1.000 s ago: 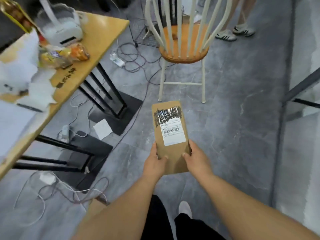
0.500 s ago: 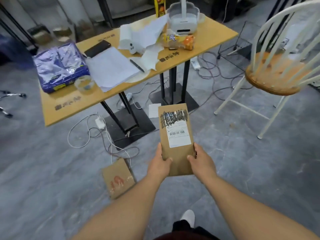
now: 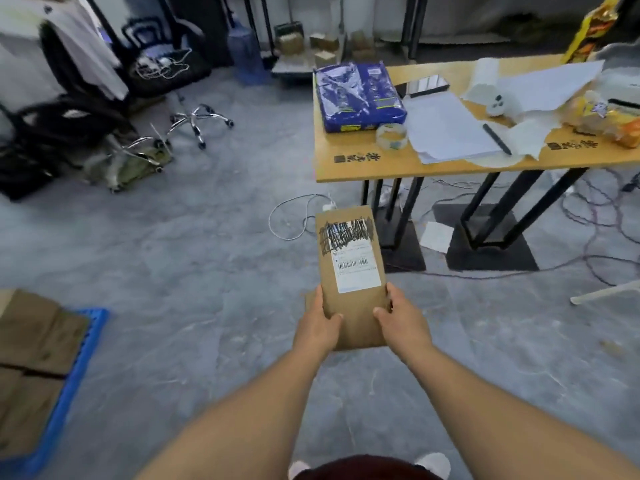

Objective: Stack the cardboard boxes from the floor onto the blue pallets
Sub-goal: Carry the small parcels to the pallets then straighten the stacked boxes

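Observation:
I carry a flat brown cardboard box [image 3: 351,271] with a white shipping label and black scribbles, held out in front of me above the grey floor. My left hand [image 3: 320,325] grips its near left edge, thumb on top. My right hand [image 3: 401,320] grips the near right edge the same way. A blue pallet [image 3: 74,362] shows at the lower left, with several brown cardboard boxes [image 3: 33,344] lying on it.
A wooden table [image 3: 388,161] on black legs stands ahead right, holding a blue package [image 3: 358,95], papers and a tape roll. Cables [image 3: 294,216] trail on the floor beneath it. An overturned office chair [image 3: 194,119] and dark bags lie at the far left. Small boxes sit by the back wall.
My view has swung left: the white chair has left the frame, the table has shifted right, and the blue pallet has come into sight. Both hands hold the box as before.

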The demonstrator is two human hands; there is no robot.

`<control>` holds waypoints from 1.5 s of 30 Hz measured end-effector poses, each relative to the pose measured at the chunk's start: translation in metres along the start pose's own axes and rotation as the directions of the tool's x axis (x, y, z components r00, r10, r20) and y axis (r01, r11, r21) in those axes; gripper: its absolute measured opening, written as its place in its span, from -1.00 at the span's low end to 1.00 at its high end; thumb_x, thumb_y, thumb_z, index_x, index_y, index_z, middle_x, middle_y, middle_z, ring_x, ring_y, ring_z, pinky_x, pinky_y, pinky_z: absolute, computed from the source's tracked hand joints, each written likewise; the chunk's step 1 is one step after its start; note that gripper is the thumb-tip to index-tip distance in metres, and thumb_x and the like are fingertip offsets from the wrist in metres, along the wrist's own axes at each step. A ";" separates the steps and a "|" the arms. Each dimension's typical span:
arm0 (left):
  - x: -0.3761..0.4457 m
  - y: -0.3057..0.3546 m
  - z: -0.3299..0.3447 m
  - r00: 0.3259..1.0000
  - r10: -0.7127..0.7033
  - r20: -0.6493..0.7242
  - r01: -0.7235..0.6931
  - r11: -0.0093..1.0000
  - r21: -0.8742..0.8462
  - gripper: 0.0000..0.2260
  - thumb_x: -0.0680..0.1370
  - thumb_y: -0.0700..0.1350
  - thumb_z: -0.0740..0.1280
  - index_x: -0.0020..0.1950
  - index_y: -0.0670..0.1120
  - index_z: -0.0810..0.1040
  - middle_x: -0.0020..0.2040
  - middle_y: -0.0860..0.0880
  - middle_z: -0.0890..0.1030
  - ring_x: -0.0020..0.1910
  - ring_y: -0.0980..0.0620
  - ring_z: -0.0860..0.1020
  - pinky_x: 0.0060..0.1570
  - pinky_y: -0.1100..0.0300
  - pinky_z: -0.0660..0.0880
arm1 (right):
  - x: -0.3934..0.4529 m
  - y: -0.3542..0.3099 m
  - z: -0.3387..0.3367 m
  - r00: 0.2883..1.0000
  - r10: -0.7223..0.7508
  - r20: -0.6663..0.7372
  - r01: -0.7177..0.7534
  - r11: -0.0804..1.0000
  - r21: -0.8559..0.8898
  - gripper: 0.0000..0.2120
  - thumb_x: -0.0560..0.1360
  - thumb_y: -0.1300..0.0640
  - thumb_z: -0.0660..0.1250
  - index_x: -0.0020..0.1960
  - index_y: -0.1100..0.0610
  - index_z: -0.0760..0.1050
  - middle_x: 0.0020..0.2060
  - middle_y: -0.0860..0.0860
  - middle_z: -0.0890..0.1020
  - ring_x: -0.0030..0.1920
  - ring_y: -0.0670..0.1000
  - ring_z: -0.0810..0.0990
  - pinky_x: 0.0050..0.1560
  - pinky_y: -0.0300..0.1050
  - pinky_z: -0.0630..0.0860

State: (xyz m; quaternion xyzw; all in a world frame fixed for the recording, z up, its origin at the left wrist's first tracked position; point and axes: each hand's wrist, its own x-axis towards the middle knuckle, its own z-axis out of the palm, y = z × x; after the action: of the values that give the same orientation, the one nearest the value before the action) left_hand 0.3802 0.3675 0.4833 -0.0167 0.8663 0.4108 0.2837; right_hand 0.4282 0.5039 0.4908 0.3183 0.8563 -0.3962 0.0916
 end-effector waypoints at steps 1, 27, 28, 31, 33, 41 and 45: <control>0.000 -0.010 -0.015 1.000 -0.012 -0.021 0.012 1.000 -0.014 -0.36 0.53 -0.11 0.24 0.53 0.13 0.00 0.38 -0.02 0.42 0.27 -0.09 0.44 0.24 0.03 0.41 | -0.001 -0.013 0.013 1.000 -0.018 0.017 0.019 1.000 -0.012 -0.49 0.54 0.12 0.21 0.46 -0.01 0.18 0.29 0.05 0.49 0.24 0.12 0.48 0.18 -0.04 0.41; 0.102 -0.143 -0.295 0.832 -0.376 -0.408 0.219 0.898 -0.380 -0.33 0.53 -0.13 0.24 0.52 0.16 -0.04 0.40 0.03 0.40 0.28 -0.05 0.45 0.21 0.08 0.43 | 0.091 -0.304 0.249 0.835 -0.381 0.398 0.446 0.891 -0.083 -0.47 0.50 0.15 0.20 0.45 -0.01 0.24 0.25 0.06 0.53 0.19 0.13 0.51 0.13 -0.04 0.44; 0.112 -0.140 -0.307 0.826 -0.381 -0.416 0.219 0.896 -0.386 -0.33 0.54 -0.13 0.24 0.52 0.15 -0.05 0.42 0.04 0.38 0.30 -0.05 0.43 0.23 0.06 0.42 | 0.100 -0.319 0.253 0.825 -0.395 0.405 0.463 0.883 -0.082 -0.49 0.50 0.15 0.20 0.44 0.00 0.25 0.24 0.06 0.53 0.18 0.13 0.51 0.12 -0.04 0.45; 0.143 -0.134 -0.342 0.805 -0.407 -0.431 0.216 0.879 -0.426 -0.33 0.54 -0.13 0.25 0.53 0.12 -0.05 0.44 0.04 0.34 0.34 -0.05 0.40 0.26 0.01 0.41 | 0.129 -0.361 0.264 0.796 -0.436 0.420 0.511 0.855 -0.082 -0.56 0.50 0.15 0.19 0.36 -0.01 0.30 0.19 0.04 0.56 0.12 0.12 0.53 0.04 -0.05 0.47; 0.162 -0.133 -0.362 0.791 -0.419 -0.446 0.206 0.868 -0.452 -0.34 0.54 -0.14 0.25 0.53 0.14 -0.04 0.44 0.05 0.35 0.33 -0.04 0.40 0.27 0.01 0.40 | 0.147 -0.387 0.274 0.777 -0.448 0.442 0.534 0.841 -0.088 -0.55 0.50 0.15 0.18 0.38 -0.03 0.28 0.19 0.04 0.56 0.12 0.12 0.53 0.02 -0.07 0.45; 0.219 -0.158 -0.448 0.738 -0.483 -0.471 0.222 0.834 -0.506 -0.35 0.56 -0.12 0.22 0.53 0.14 -0.07 0.45 0.03 0.33 0.35 -0.03 0.38 0.27 0.08 0.37 | 0.187 -0.478 0.339 0.725 -0.446 0.524 0.551 0.832 -0.055 -0.56 0.49 0.19 0.17 0.36 -0.01 0.31 0.16 0.06 0.57 0.10 0.13 0.54 0.05 -0.03 0.46; 0.253 -0.183 -0.501 0.726 -0.506 -0.465 0.225 0.814 -0.535 -0.36 0.56 -0.10 0.22 0.52 0.18 -0.05 0.43 0.06 0.36 0.34 -0.01 0.39 0.28 0.09 0.36 | 0.210 -0.533 0.386 0.725 -0.437 0.532 0.571 0.814 -0.110 -0.70 0.50 0.19 0.18 0.23 0.12 0.40 0.10 0.11 0.59 0.07 0.15 0.54 -0.02 -0.05 0.43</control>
State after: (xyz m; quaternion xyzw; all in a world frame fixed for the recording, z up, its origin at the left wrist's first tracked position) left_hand -0.0233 -0.0635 0.4785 -0.3823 0.7715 0.5041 0.0672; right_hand -0.1017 0.0611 0.4776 -0.0534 0.9046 -0.3537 0.2317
